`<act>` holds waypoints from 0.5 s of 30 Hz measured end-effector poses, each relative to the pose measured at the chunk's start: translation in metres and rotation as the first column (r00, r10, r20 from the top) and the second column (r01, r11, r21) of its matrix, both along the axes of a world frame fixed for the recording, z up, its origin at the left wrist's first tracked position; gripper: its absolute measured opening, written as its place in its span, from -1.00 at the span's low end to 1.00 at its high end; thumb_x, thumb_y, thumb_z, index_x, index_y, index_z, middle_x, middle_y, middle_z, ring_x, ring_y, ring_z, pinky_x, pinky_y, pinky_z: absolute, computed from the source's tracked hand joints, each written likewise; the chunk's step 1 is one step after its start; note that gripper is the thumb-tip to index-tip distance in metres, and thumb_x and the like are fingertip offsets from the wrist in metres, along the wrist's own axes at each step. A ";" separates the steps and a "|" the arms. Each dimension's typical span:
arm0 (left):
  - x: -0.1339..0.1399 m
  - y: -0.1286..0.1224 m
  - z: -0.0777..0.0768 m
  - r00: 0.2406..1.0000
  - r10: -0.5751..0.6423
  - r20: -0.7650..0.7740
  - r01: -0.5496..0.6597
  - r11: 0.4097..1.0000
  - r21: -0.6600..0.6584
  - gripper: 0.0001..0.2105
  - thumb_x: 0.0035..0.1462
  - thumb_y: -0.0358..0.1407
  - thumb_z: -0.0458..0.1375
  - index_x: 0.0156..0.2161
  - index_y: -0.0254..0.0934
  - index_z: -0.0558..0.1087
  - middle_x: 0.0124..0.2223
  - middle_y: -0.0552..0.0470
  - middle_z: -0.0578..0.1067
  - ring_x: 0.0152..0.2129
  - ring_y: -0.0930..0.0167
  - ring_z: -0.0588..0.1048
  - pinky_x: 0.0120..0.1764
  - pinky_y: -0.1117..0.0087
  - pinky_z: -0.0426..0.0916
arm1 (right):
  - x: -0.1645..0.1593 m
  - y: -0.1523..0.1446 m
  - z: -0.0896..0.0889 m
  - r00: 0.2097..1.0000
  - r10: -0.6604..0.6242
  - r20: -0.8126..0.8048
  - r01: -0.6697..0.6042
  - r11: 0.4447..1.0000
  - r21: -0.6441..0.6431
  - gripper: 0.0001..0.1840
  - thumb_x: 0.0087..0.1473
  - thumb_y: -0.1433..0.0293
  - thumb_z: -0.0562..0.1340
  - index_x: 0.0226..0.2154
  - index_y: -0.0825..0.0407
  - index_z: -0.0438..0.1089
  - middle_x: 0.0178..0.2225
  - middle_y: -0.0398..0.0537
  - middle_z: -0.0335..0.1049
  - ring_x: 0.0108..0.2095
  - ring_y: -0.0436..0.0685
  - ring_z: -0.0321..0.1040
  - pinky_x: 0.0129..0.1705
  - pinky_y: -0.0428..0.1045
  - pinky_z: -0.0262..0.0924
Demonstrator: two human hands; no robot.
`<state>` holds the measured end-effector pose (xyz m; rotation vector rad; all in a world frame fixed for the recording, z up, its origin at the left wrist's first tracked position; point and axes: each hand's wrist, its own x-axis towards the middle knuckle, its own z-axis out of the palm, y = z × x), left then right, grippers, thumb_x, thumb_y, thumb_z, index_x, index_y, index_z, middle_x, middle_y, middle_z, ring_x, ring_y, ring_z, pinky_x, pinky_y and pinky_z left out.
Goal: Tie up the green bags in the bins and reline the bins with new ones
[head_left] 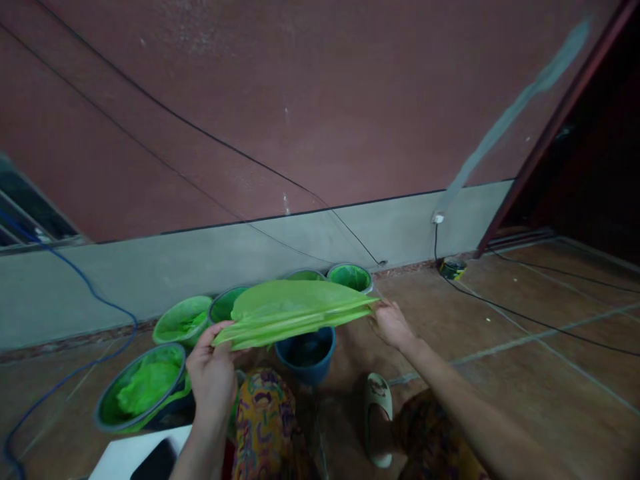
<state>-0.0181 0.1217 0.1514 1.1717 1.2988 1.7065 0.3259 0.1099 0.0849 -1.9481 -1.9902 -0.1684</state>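
Stretched between my two hands is a thin, bright green sheet (pixel 300 303), folded in layers along its near edge; whether it is cloth or plastic I cannot tell. My left hand (pixel 213 357) pinches its left end, and my right hand (pixel 393 323) grips the right corner. Below the sheet stands a blue bucket (pixel 313 373) with a dark inside. To the left of my left hand, a dark tub (pixel 103 407) holds crumpled green material (pixel 150 387). Behind it a green-lined tub (pixel 167 327) holds more green material.
More green-lined buckets, one at the right (pixel 367 287), stand against the wall (pixel 400 230). A phone (pixel 155 460) lies on a white surface (pixel 117 460) at lower left. A blue cable (pixel 80 273) hangs at left. A small tin (pixel 453 269) and black cords (pixel 530 323) are at right.
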 end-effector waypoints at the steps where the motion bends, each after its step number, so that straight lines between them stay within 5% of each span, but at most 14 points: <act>1: -0.007 0.003 0.000 0.997 -0.002 0.075 0.005 0.999 -0.043 -0.76 -0.16 -0.29 0.19 -0.28 -0.27 0.46 -0.40 0.12 0.53 -0.54 0.43 0.50 -0.42 0.40 0.47 | 0.003 -0.001 -0.001 0.999 0.035 0.031 -0.035 0.999 -0.018 -0.72 0.10 0.53 0.12 -0.16 0.14 0.47 -0.17 0.20 0.50 -0.07 0.27 0.36 0.00 0.17 0.18; 5: -0.030 0.014 -0.002 0.964 0.036 0.265 0.017 0.981 -0.195 -0.77 -0.22 -0.36 0.19 -0.32 -0.29 0.47 -0.45 0.13 0.52 -0.58 0.45 0.50 -0.48 0.44 0.46 | 0.011 -0.014 0.002 0.970 0.240 0.025 -0.241 0.969 0.051 -0.78 0.13 0.49 0.13 -0.28 0.02 0.50 -0.28 0.06 0.53 -0.16 0.20 0.38 0.06 0.18 0.12; 10: -0.058 0.033 -0.014 0.971 0.024 0.236 0.061 0.936 -0.346 -0.66 -0.12 -0.49 0.08 -0.19 -0.30 0.52 -0.41 0.04 0.56 -0.59 0.47 0.51 -0.51 0.47 0.45 | 0.013 -0.045 0.013 0.934 0.358 -0.006 -0.348 0.913 0.212 -0.78 0.17 0.45 0.11 -0.25 -0.02 0.47 -0.33 -0.04 0.51 -0.22 0.14 0.40 0.15 0.27 0.06; 13: -0.077 0.043 -0.023 0.946 0.055 0.320 0.084 0.911 -0.405 -0.68 -0.07 -0.53 0.05 -0.18 -0.34 0.50 -0.38 0.00 0.57 -0.54 0.46 0.54 -0.47 0.48 0.46 | -0.011 -0.076 0.021 0.881 0.473 -0.016 -0.455 0.856 0.246 -0.82 0.17 0.46 0.12 -0.28 -0.02 0.43 -0.37 -0.08 0.47 -0.29 0.10 0.39 0.12 0.23 0.15; 15: -0.089 0.048 -0.031 0.906 0.105 0.410 0.093 0.896 -0.435 -0.73 -0.03 -0.50 0.05 -0.20 -0.36 0.49 -0.42 0.00 0.55 -0.54 0.46 0.54 -0.44 0.47 0.47 | -0.043 -0.099 0.022 0.787 0.616 -0.039 -0.605 0.782 0.153 -0.83 0.16 0.48 0.11 -0.37 -0.02 0.39 -0.46 -0.11 0.41 -0.35 0.08 0.34 -0.03 0.11 0.27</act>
